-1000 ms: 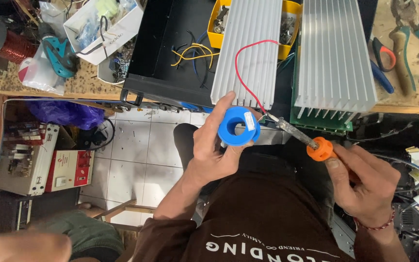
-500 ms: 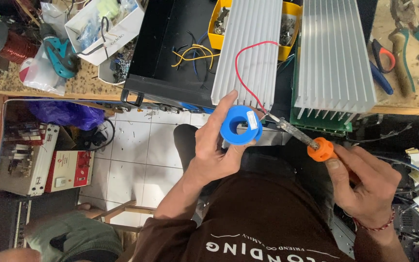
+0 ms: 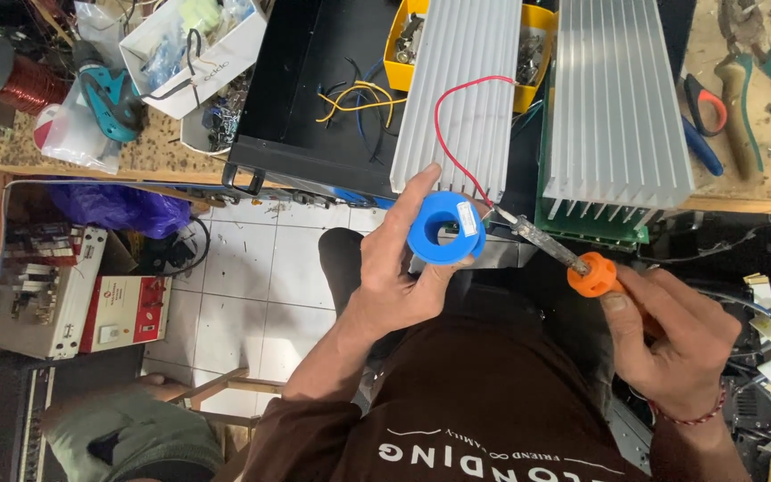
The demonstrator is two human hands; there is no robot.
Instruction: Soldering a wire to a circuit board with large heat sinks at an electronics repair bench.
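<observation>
Diagonally, soldering iron [image 3: 553, 251] tip toward blue ring [image 3: 444, 228]

I am looking down into an electronics repair workshop: finned aluminium heat sinks [image 3: 622, 98] are lying on a cluttered bench [image 3: 760, 178], pliers [image 3: 742, 80] and a copper wire spool [image 3: 24, 85] are sitting nearby, and an opened black chassis [image 3: 314, 98] is exposing loose wiring

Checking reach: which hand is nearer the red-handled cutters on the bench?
Right. The right hand, gripping the soldering iron, sits below the red-handled cutters; the left hand, holding the blue ring, is further left.
</observation>
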